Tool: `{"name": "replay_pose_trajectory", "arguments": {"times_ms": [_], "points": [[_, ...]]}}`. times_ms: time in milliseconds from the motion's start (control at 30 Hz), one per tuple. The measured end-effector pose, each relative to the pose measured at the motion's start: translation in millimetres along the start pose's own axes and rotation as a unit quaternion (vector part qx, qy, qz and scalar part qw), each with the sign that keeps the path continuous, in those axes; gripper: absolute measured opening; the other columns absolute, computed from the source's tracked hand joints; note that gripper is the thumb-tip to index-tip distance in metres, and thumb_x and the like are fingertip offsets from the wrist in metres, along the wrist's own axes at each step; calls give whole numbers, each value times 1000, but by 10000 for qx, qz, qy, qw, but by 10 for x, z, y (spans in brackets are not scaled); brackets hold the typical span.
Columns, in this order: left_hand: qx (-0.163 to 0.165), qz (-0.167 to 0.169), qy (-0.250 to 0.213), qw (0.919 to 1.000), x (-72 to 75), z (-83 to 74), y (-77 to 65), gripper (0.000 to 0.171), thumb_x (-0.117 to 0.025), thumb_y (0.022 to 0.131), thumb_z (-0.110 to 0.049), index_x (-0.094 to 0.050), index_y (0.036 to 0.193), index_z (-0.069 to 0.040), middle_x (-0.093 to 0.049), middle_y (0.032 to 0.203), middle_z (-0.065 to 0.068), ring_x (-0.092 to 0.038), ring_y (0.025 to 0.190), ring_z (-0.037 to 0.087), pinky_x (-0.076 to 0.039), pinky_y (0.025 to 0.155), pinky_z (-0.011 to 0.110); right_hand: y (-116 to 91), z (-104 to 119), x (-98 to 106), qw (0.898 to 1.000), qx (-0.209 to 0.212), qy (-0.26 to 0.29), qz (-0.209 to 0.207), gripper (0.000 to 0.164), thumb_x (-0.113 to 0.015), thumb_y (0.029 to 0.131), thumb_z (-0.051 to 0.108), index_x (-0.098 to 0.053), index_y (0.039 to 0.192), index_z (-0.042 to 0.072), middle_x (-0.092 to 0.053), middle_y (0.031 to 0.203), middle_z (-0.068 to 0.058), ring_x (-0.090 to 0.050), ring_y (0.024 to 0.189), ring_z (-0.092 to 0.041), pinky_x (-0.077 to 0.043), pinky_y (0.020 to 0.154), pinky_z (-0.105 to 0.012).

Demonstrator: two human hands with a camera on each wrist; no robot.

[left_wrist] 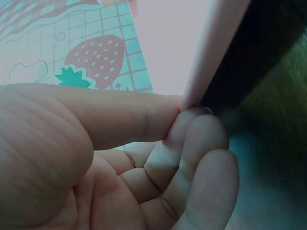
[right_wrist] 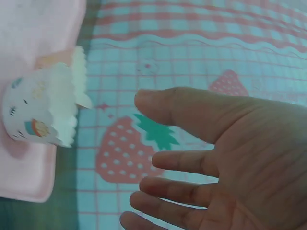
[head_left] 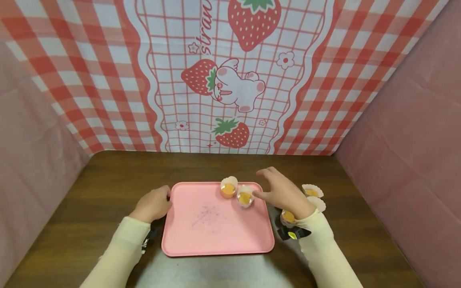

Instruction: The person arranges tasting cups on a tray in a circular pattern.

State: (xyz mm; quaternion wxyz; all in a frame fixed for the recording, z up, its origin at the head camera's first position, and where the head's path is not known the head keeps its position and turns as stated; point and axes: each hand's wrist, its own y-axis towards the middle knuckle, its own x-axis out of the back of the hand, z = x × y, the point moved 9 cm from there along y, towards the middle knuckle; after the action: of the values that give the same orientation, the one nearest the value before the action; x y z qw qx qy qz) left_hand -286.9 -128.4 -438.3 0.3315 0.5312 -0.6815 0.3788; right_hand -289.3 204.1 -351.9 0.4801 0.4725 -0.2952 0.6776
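Observation:
A pink tray [head_left: 216,240] lies on the wooden table. My left hand [head_left: 152,205] grips its left rim; in the left wrist view the thumb [left_wrist: 124,115] and curled fingers pinch the tray edge [left_wrist: 208,52]. Two paper-cup cupcakes with yellow filling, one orange-sided [head_left: 228,189] and one whitish [head_left: 245,197], stand near the tray's far right corner. My right hand [head_left: 286,194] hovers beside that corner, fingers spread and holding nothing. In the right wrist view, the printed cupcake cup [right_wrist: 36,105] stands on the tray, apart from the right thumb [right_wrist: 153,105].
Several more cupcakes, among them one at the back [head_left: 312,191] and one nearer [head_left: 288,218], stand right of the tray, partly hidden by my right wrist. A strawberry-print cloth [head_left: 230,100] hangs behind the table [head_left: 90,224]. Pink cloth walls [head_left: 407,132] border both sides.

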Motion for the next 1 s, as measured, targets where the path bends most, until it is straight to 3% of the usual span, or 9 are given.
{"name": "replay_pose_trajectory", "arguments": {"times_ms": [133,300,533,800,1000], "points": [[-9,46,4,10000,-19,-11,5,20,-62,95,-14,-64,111,-1,-70,105,16,-62,84,29,-50,79,53,-121,-5,135,9993,-16,-123,-340,62,-80,91,34,-58,141,6,-57,138,-13,-61,119,-31,-52,93,-54],[-18,88,-16,10000,-5,10,-2,21,-62,94,-15,-63,111,-3,-70,108,16,-62,86,30,-50,80,53,-196,146,231,9975,186,-354,-576,61,-81,89,33,-59,139,6,-58,136,-13,-61,119,-31,-54,88,-53],[-197,21,26,9998,20,-29,-4,14,-61,93,-12,-62,104,-3,-69,100,15,-59,81,29,-49,77,50,-293,251,349,9929,434,-643,-898,61,-84,87,31,-60,136,4,-60,131,-16,-61,117,-33,-54,88,-53],[-149,42,69,9999,35,-73,-5,18,-60,94,-13,-62,108,-2,-70,105,17,-61,84,30,-50,79,52,-314,203,346,9943,267,-730,-729,64,-85,85,30,-59,137,3,-59,130,-17,-61,117,-34,-54,90,-53],[-91,52,42,9999,14,-47,-12,16,-61,93,-12,-61,105,-3,-69,100,15,-59,81,29,-49,77,49,-295,230,260,9954,286,-721,-560,65,-85,85,32,-59,138,5,-60,130,-13,-62,115,-31,-56,83,-50]]}}
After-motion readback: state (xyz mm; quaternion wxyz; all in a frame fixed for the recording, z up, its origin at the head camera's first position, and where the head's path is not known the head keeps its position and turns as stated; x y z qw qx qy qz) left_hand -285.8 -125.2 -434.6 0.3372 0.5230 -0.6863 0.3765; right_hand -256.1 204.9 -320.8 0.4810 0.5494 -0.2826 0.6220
